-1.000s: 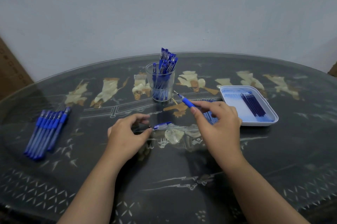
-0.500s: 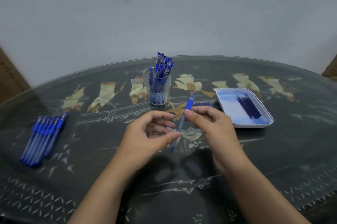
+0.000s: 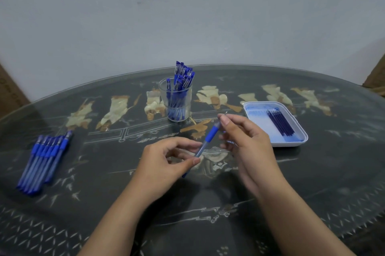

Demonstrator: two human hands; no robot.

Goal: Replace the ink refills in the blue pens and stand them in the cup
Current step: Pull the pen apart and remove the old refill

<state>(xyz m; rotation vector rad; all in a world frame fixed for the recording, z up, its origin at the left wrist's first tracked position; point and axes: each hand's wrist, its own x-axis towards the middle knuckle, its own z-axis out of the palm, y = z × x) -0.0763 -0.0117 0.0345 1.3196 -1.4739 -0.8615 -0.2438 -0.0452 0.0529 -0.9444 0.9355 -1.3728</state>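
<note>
Pinching a slim translucent blue pen (image 3: 209, 138) over the middle of the dark patterned tabletop (image 3: 316, 182), the left hand (image 3: 164, 164) clamps its fingers (image 3: 193, 161) on the lower barrel. The right hand (image 3: 250, 143) nips the tip end. A clear glass cup (image 3: 176, 107) of pens stands behind, a white tray (image 3: 291, 143) of dark refills (image 3: 281, 125) lies toward the right edge, and a row of blue pens (image 3: 43, 162) lies near the left edge.
</note>
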